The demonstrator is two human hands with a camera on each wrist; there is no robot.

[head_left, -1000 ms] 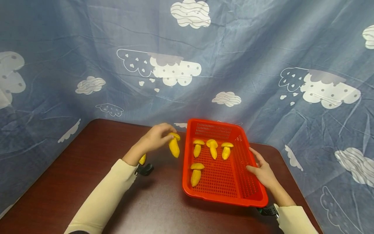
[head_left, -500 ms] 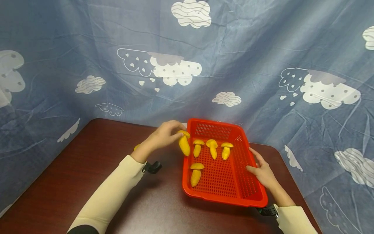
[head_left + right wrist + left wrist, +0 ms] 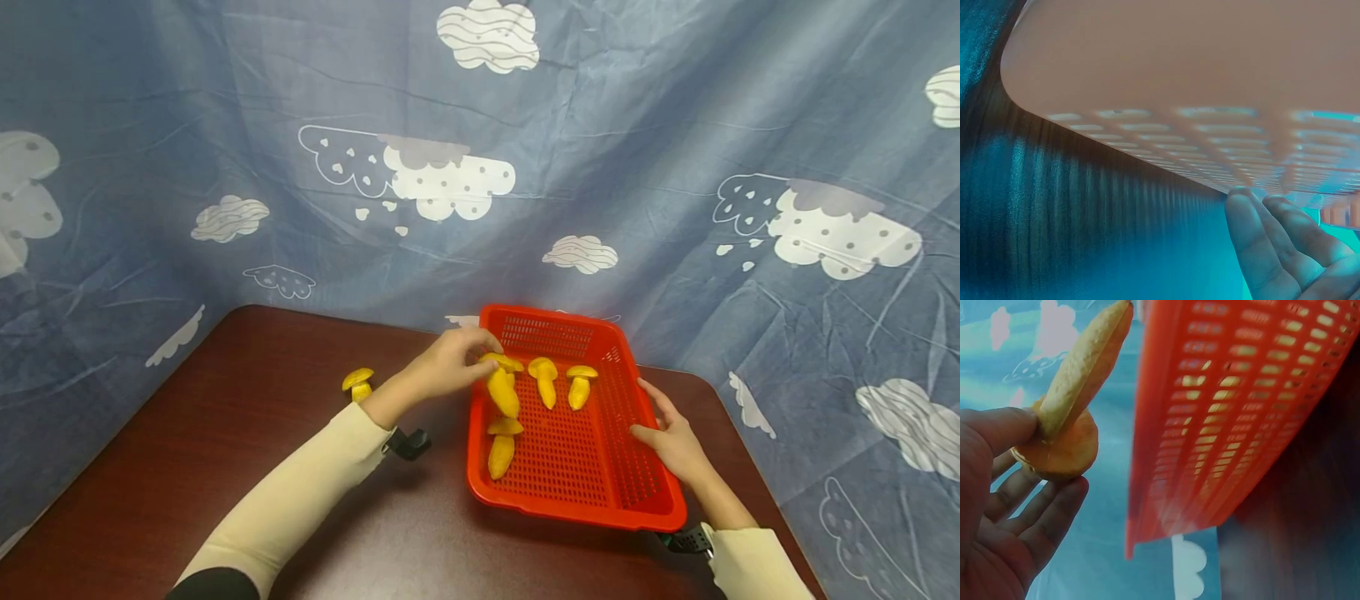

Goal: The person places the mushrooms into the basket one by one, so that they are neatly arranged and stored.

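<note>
In the head view my left hand [image 3: 454,363] pinches a yellow mushroom [image 3: 503,393] by its cap end, over the left side of a red plastic basket [image 3: 570,517]. In the left wrist view this mushroom [image 3: 1079,381] has its stem slanting up, with the thumb at the base of the stem and fingers under the cap. The right hand [image 3: 672,442] grips the basket's right side, thumb over the rim; in the right wrist view its fingers [image 3: 1260,237] lie against the outside. Several yellow mushrooms lie in the basket, one [image 3: 502,454] at the near left, others [image 3: 543,383] along the back.
Another yellow mushroom [image 3: 358,382] stands on the dark brown table [image 3: 187,400], left of the basket and partly behind the left forearm. A blue cloth [image 3: 375,267] with white clouds hangs behind and beside the table.
My left hand has moved right with its mushroom, from beside the basket to over its left part. The mushroom on the table has come out from behind that arm. The right hand has stayed put.
</note>
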